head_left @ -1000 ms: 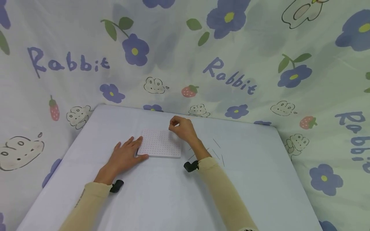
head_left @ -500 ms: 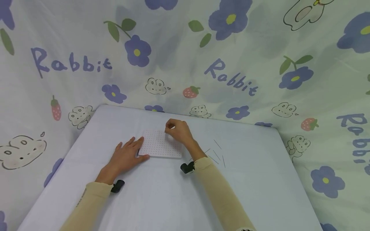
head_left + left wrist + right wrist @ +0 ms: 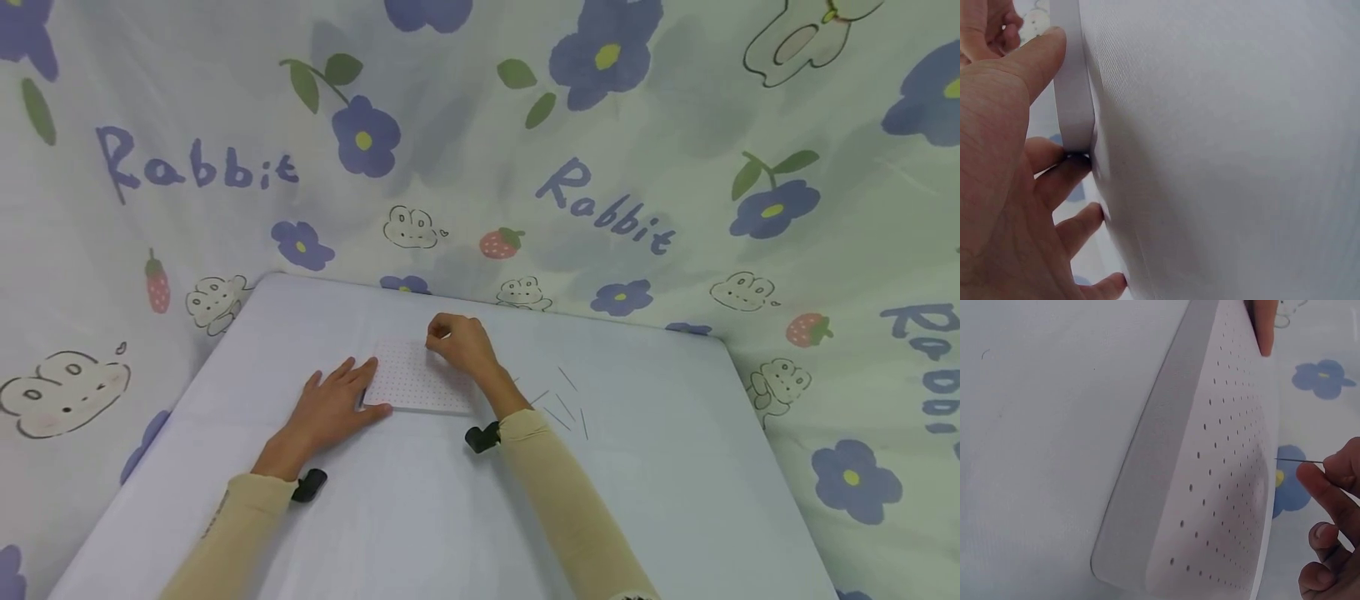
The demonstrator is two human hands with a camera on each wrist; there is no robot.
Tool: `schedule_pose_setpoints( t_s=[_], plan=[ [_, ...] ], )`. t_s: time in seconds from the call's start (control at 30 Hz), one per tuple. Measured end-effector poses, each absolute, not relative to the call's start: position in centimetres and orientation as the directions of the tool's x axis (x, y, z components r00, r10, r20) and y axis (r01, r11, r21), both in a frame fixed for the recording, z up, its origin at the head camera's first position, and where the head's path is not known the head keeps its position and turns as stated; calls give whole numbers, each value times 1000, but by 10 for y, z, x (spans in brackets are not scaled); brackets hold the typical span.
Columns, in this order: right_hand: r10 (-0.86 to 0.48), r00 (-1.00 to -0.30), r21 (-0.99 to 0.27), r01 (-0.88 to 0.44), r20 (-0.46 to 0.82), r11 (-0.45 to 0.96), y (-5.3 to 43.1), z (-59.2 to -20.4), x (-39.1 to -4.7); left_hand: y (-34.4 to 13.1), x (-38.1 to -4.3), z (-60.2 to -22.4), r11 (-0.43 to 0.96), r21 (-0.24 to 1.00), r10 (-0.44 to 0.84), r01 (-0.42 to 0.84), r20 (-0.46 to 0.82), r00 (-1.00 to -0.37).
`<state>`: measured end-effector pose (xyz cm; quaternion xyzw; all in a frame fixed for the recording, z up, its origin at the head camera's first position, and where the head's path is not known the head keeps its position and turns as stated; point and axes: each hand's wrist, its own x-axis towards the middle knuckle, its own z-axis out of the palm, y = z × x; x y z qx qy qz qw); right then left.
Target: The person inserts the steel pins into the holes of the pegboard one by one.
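A white board [image 3: 416, 385] with a grid of small holes lies flat on the table. My left hand [image 3: 330, 414] rests at its left side, fingers spread; the thumb touches the front edge and the other fingertips reach the left side and tabletop. In the left wrist view the board's plain side [image 3: 1074, 94] runs between thumb and fingers. My right hand [image 3: 463, 346] is over the far right part of the board. Its thumb and forefinger pinch a thin dark needle [image 3: 1297, 460], whose free end points at the holed face; the other fingers curl in.
Several more loose needles [image 3: 564, 407] lie scattered on the white-covered table [image 3: 660, 467], right of the board and near my right forearm. A printed cloth wall [image 3: 480, 167] with flowers and rabbits rises behind the table and on both sides.
My right hand has moved a little left and down over the board, then nearly stopped. The left hand stays at the board's left side. The view has shifted slightly.
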<state>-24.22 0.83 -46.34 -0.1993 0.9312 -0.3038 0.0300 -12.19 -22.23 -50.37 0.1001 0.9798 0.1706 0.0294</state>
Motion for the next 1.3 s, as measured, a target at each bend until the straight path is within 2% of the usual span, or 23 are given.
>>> schedule_pose_setpoints(
  t_s=[0.33, 0.63, 0.83, 1.13, 1.3],
  plan=[
    [-395, -918, -564, -342, 31, 751, 3, -471, -244, -221, -120, -503, 923, 338, 199, 181, -18, -980],
    [-402, -914, -563, -362, 57, 743, 1, -476, -244, -221, -120, -504, 922, 343, 194, 179, -8, -981],
    [-396, -916, -572, -361, 69, 737, 2, -475, -241, -222, -121, -506, 923, 333, 204, 191, -3, -979],
    [-395, -919, -537, -332, -1, 775, 9, -471, -236, -222, -123, -508, 920, 338, 215, 200, -5, -977],
    [-408, -913, -551, -352, 22, 757, 19, -462, -233, -223, -122, -507, 921, 336, 214, 197, -12, -977]
  ],
)
